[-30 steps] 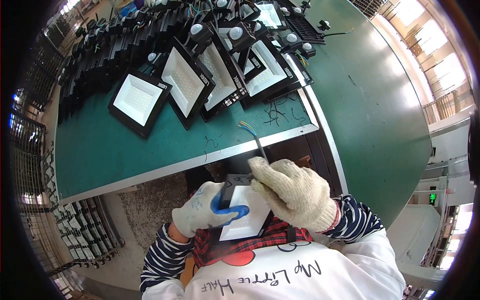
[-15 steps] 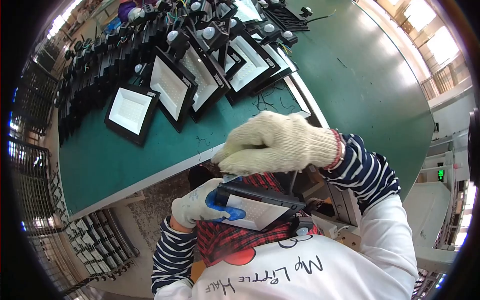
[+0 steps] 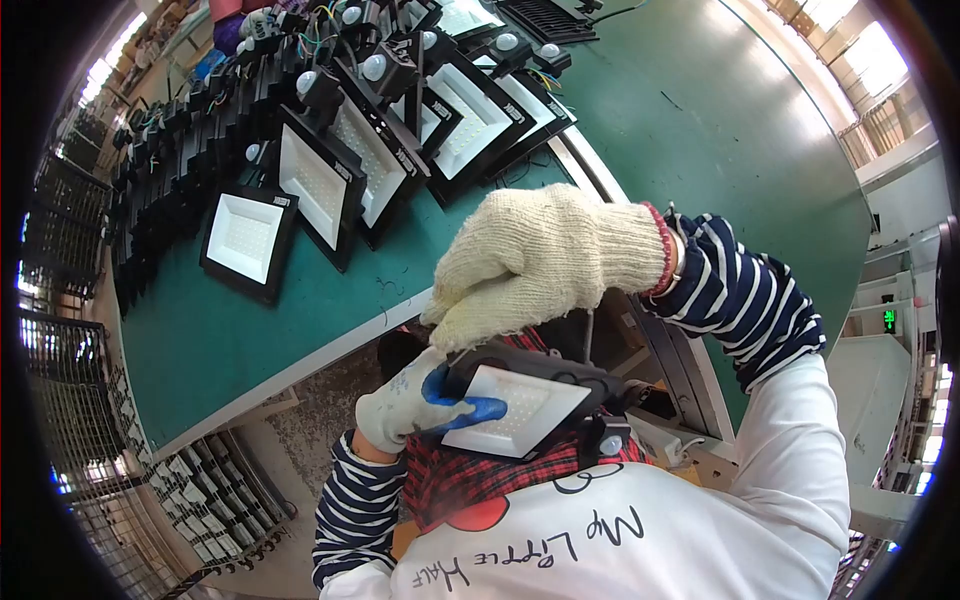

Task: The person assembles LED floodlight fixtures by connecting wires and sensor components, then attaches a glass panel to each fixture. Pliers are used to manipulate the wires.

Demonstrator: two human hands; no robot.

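My left hand (image 3: 408, 402), in a grey glove with blue-coated fingers, grips the left end of a black-framed LED floodlight (image 3: 525, 412). The floodlight is tilted above my lap, its white face toward me and a motion sensor with a white dome (image 3: 611, 442) at its right end. My right hand (image 3: 535, 265), in a cream knitted glove, is closed with fingers pressed together at the floodlight's upper left corner, beside my left thumb. What those fingers hold is hidden.
Several floodlights (image 3: 242, 240) with sensors and loose wires lie on the green table (image 3: 190, 355). Dark thread-like scraps (image 3: 388, 288) lie near its edge. A metal-edged gap separates a second green tabletop (image 3: 740, 170) at right. Wire racks (image 3: 75, 400) stand at left.
The floodlight's face has turned more toward me. My right hand has risen slightly, its fingers still at the corner. A small bluish-grey piece under my right fingers no longer shows.
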